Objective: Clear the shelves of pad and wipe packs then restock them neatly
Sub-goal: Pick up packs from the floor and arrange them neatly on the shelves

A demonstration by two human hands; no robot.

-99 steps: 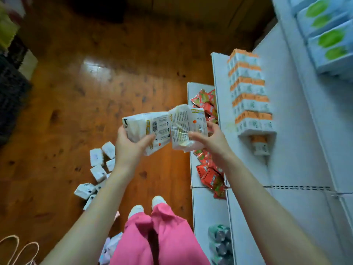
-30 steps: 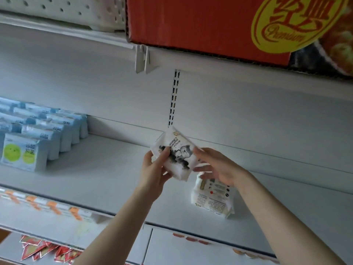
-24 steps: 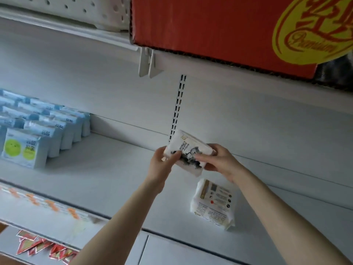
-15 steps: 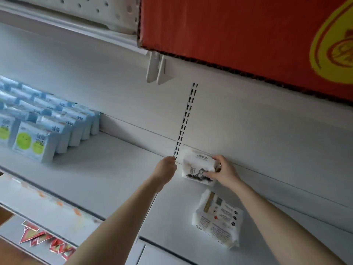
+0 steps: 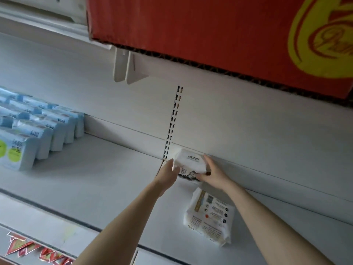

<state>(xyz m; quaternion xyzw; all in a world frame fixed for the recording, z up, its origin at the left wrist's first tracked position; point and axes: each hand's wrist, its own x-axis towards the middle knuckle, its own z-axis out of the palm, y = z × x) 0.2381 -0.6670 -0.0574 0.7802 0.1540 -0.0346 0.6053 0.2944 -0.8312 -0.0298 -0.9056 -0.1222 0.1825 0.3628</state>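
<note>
Reaching up, both arms outstretched. Gripping the white pack [image 5: 189, 162] with the right hand [image 5: 212, 174], thumb below, fingers on top, at the shelf [image 5: 95, 178] back. Touching its other end with the left hand [image 5: 169, 170]; fingers hidden, grip unreadable. Below the right wrist, a second pack [image 5: 208, 219].

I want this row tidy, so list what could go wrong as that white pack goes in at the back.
1. The white pack is held at the back wall between the left hand and right hand; it looks soft and may slump forward once released.
2. The second pack stands askew near the front edge of the shelf, close beside the right forearm; drawing that arm back could knock it off.
</note>
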